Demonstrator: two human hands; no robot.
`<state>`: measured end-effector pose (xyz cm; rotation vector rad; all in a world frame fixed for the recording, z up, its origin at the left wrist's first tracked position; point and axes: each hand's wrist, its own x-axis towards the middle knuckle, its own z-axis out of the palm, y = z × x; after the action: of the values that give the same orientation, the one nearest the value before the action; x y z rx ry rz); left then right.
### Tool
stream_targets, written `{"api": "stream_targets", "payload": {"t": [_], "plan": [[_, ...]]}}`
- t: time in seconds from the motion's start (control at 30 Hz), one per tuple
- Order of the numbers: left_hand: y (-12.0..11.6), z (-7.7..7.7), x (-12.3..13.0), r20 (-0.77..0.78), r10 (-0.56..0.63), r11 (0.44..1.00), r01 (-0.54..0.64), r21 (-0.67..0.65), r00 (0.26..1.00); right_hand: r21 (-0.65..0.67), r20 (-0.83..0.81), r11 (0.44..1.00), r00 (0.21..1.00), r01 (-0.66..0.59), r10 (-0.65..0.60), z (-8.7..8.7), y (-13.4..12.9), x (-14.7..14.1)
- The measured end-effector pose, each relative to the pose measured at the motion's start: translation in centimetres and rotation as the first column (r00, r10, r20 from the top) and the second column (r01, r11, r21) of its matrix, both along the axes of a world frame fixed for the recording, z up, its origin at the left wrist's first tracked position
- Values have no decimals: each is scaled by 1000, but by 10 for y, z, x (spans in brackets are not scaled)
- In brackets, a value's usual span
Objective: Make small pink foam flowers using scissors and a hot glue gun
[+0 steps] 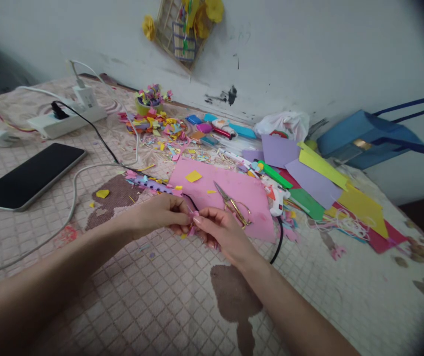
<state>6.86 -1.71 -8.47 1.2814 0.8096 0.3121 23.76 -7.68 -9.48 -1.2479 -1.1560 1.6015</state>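
Between my two hands, at the near edge of a pink sheet (212, 170), is a small pink paper piece (192, 228), mostly covered by fingers. My left hand (167, 213) pinches it from the left, thumb against fingertips. From the other side my right hand (221, 228) grips it the same way. Golden-handled scissors (236, 205) lie with blades slightly apart on the pink sheet, just beyond my right hand. A yellow paper scrap (193, 176) also rests on that sheet. Left of it lies a purple dotted strip (152, 185) among small scraps.
A black phone (30, 173) and a white power strip (67, 122) with cables sit at left. Paper cuttings (156, 126) heap near a small filled pot (147, 105). Coloured sheets (316, 180), white string (345, 225), a white glue gun (276, 195) and a blue bag (367, 136) are at right.
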Motion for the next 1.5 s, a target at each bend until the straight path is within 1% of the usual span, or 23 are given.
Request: {"api": "stream_targets", "payload": {"t": [0.2, 0.4, 0.5, 0.73, 0.97, 1.1, 1.33, 1.5], "plan": [[0, 1, 2, 7, 20, 1000, -19, -17, 1000, 35, 1, 998, 999, 48, -48, -5, 0, -2], [-4, -4, -2, 113, 52, 993, -40, -107, 992, 28, -2, 995, 995, 100, -100, -5, -1, -1], [-7, -5, -4, 133, 48, 994, -35, -99, 990, 25, -7, 994, 994, 107, -106, -5, -1, -1], [-13, 1, -1, 95, 97, 995, -95, -35, 991, 36, 12, 992, 993, 118, -119, -9, -1, -2], [-15, -2, 4, 58, 148, 989, -147, -14, 987, 62, 56, 992, 991, 114, -118, -7, -1, -5], [-14, -1, 4, 27, 151, 988, -150, -29, 988, 76, 76, 994, 993, 81, -87, -7, -2, -2], [-14, -1, 2, 36, 117, 993, -115, -33, 993, 89, 91, 994, 994, 55, -63, -7, -1, 5], [-15, 0, 1, 57, 121, 990, -116, -83, 991, 94, 115, 993, 990, 66, -77, -5, -1, 3]]}}
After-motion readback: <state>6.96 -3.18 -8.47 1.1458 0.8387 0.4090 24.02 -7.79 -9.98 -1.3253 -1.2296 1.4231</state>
